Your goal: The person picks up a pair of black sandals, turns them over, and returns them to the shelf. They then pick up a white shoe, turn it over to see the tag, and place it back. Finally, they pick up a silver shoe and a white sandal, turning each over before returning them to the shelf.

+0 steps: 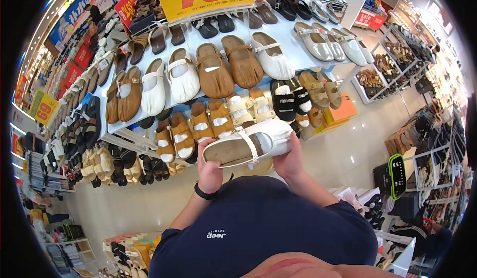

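Note:
A white backless mule (273, 135) with a braided strap and a pleated toe is held level in front of my chest, its open top facing up. My left hand (209, 173), with a dark band at the wrist, grips the heel end, thumb on the edge of the insole. At the toe end, my right hand (289, 160) is closed around the side; some of its fingers are hidden beneath the mule. Pale stuffing shows inside the toe. Just beyond stands a white display shelf (293, 54), where a similar white mule (272, 57) sits beside a brown mule (241, 62).
A lower tier holds tan sandals (219, 116) and black slides (285, 102). A yellow price sign (203, 0) rises at the back. A black and green basket (395, 176) stands at right. More shoe racks (397, 59) line the tiled aisle (343, 149).

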The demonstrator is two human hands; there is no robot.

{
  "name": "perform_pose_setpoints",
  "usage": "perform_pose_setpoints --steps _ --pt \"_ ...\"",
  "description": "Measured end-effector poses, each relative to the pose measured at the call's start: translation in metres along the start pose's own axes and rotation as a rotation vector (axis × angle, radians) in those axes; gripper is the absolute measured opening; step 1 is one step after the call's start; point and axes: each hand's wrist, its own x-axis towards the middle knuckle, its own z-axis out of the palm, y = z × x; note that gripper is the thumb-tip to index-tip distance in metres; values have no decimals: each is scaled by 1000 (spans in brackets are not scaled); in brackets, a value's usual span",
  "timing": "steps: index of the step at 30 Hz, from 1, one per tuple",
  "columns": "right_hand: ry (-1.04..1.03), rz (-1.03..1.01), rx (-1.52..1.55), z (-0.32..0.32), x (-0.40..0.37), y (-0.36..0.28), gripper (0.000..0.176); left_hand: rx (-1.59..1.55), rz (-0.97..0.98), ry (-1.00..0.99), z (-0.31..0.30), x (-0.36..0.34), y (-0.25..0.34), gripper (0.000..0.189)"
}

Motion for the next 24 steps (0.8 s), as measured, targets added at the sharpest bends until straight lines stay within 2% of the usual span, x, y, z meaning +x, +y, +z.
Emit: perform_pose_setpoints --steps 7,10,13,19,22,24 --pt "42 43 -53 11 -6 8 42 -50 72 -3 -9 6 5 56" --pt "75 103 -114 14 -12 12 40 -231 26 105 -19 6 -4 48" --pt "103 163 -147 20 -12 12 40 -182 -1 110 -26 7 -3 41" --pt "114 169 -148 18 -8 24 37 -122 28 102 -25 7 1 36" --pt "121 186 -168 23 -11 20 36 -217 -4 139 -28 8 -2 36" --pt "48 219 -218 15 -9 18 36 -271 14 80 -21 9 3 39"
